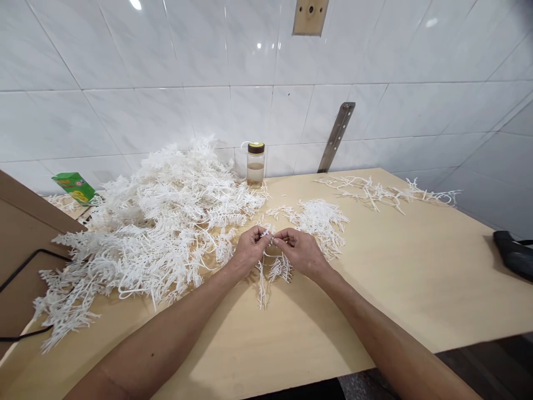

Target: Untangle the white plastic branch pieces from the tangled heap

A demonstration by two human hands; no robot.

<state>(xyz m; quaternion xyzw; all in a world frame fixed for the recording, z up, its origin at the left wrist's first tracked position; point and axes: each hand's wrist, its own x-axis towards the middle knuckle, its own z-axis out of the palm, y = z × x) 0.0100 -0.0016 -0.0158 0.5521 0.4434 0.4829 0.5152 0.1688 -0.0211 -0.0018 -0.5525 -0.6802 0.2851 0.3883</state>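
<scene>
My left hand (250,248) and my right hand (300,251) meet over the middle of the table, fingertips pinched close together. Between them they grip a white branching plastic sprig (261,280), whose thin stem hangs below the fingers. Its upper end is partly hidden by my thumbs. A small white feathery piece (280,269) shows just under my right hand. Beyond that hand lies a small pile of short white sprigs (320,219). To the left of my left hand spreads a big heap of white branching sprigs (166,211).
Bare-looking white stems (375,193) lie at the back right. A jar with a dark lid (255,165) stands by the tiled wall. A green box (74,188) and a cardboard box (29,222) are at left. A black object (513,254) sits at the right edge.
</scene>
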